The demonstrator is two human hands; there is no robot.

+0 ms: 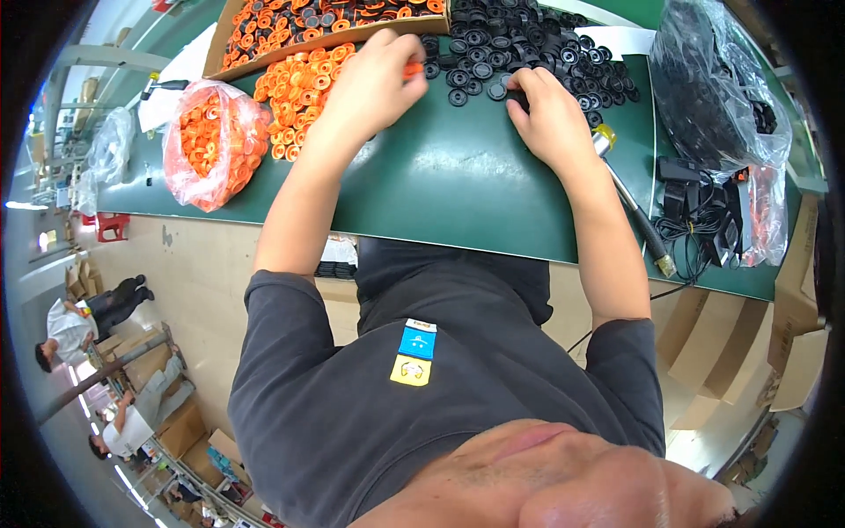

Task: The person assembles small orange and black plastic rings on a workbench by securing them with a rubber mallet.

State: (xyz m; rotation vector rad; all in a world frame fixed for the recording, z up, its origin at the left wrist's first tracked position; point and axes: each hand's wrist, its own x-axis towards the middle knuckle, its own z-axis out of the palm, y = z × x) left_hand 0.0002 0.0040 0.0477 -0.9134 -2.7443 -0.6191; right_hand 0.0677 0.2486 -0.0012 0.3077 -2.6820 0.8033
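My left hand (pixel 378 84) is closed with an orange round cap (pixel 413 69) at its fingertips. It is raised over the table, beside a heap of loose orange caps (pixel 299 88). Farther right, my right hand (pixel 550 114) reaches to the near edge of a pile of black round caps (pixel 528 35). Its thumb and forefinger close around the edge of one black cap (pixel 498 89). The undersides of both hands' grips are partly hidden. Behind the orange heap stands a cardboard tray (pixel 343 36) filled with orange and black round pieces.
A pink-tinted bag (pixel 180 167) of orange caps lies left on the green table (pixel 449 202). A yellow-headed hammer (pixel 629 189) rests by my right forearm. Beyond are black adapters with cables (pixel 691 207) and a clear bag of black parts (pixel 717 79). Cardboard (pixel 717 339) stands at right.
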